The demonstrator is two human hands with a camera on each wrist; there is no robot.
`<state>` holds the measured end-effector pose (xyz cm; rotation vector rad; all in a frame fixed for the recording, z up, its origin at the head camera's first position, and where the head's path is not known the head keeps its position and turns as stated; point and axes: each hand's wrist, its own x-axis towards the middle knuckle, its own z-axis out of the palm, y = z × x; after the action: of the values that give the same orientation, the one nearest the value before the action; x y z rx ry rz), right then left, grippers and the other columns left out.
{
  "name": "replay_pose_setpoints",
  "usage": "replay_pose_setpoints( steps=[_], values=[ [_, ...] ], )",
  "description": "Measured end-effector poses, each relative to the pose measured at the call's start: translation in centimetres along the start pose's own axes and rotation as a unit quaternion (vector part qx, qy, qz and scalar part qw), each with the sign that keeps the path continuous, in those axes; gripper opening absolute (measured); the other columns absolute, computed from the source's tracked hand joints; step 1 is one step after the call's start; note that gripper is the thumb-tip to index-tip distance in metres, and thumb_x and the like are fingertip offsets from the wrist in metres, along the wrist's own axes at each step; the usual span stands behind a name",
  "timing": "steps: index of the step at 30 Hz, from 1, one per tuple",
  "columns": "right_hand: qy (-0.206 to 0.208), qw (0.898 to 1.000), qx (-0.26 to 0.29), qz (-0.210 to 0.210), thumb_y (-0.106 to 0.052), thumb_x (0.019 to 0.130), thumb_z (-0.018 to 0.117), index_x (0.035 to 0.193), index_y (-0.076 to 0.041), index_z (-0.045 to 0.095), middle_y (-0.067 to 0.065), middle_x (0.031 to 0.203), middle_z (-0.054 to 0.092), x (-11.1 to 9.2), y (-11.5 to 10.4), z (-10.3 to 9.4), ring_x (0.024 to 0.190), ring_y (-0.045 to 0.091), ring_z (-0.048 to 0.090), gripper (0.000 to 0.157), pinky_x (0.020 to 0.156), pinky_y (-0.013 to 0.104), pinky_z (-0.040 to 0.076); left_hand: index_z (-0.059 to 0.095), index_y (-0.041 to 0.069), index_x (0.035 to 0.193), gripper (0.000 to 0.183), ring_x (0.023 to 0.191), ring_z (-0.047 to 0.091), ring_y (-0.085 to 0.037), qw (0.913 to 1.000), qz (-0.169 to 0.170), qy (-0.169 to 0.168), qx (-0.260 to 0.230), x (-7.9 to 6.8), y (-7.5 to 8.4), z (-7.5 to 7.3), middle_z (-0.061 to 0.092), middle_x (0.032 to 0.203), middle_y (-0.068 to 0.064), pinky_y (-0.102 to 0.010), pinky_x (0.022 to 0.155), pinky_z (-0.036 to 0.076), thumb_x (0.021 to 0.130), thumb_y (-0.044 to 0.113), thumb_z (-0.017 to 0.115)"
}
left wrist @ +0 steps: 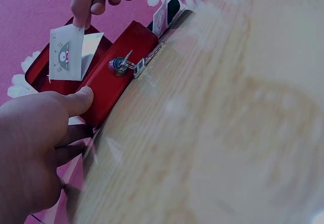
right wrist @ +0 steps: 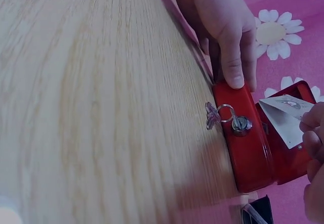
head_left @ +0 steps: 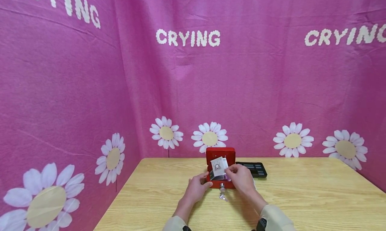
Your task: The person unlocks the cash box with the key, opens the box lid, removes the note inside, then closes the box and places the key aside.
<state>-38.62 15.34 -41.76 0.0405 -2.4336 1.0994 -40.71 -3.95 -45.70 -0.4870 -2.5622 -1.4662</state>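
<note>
A small red metal cash box [head_left: 214, 184] stands on the table with its lid raised. My left hand [head_left: 196, 190] holds its left front corner, the thumb [left wrist: 81, 100] on the front wall and the fingers at the side. Above the box, my right hand [head_left: 242, 180] pinches a folded white card [head_left: 216, 166] with a cartoon face printed on it. Keys on a ring [right wrist: 212, 115] hang from the lock [right wrist: 241, 126] in the box's front. Some dark and purple contents show under the card in the head view, too small to tell.
A black compartment tray [head_left: 260, 170] lies behind and right of the box. A white patterned card [left wrist: 160, 19] stands by the box's right side. The wooden table [head_left: 301, 197] meets a pink curtain [head_left: 250, 90] with daisies at the back and left.
</note>
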Motion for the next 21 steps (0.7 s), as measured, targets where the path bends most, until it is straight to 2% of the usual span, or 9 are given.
replay_pose_setpoints(
  steps=[12,21],
  values=[
    [0.002,1.000,0.020,0.015,-0.021,0.087,0.069,0.087,-0.008,0.076,0.000,0.075,0.069,0.3,0.1,-1.5,0.068,0.011,0.053,0.015,0.061,0.024,0.043,0.057,0.005,0.138,0.049,0.129,0.057,-0.032,1.0000,-0.008,0.001,-0.001,0.3,-0.2,0.0,0.069,0.126,-0.014,-0.069,0.119,0.003,0.093,0.018,0.069],
    [0.006,1.000,0.011,0.020,-0.018,0.084,0.067,0.082,-0.009,0.074,-0.002,0.067,0.064,-0.1,0.6,-2.7,0.062,0.010,0.050,0.011,0.060,0.025,0.041,0.058,0.004,0.138,0.050,0.128,0.058,-0.032,1.0000,-0.008,0.002,-0.004,0.1,-0.1,0.1,0.068,0.128,-0.015,-0.069,0.119,0.003,0.092,0.019,0.070]
  ],
)
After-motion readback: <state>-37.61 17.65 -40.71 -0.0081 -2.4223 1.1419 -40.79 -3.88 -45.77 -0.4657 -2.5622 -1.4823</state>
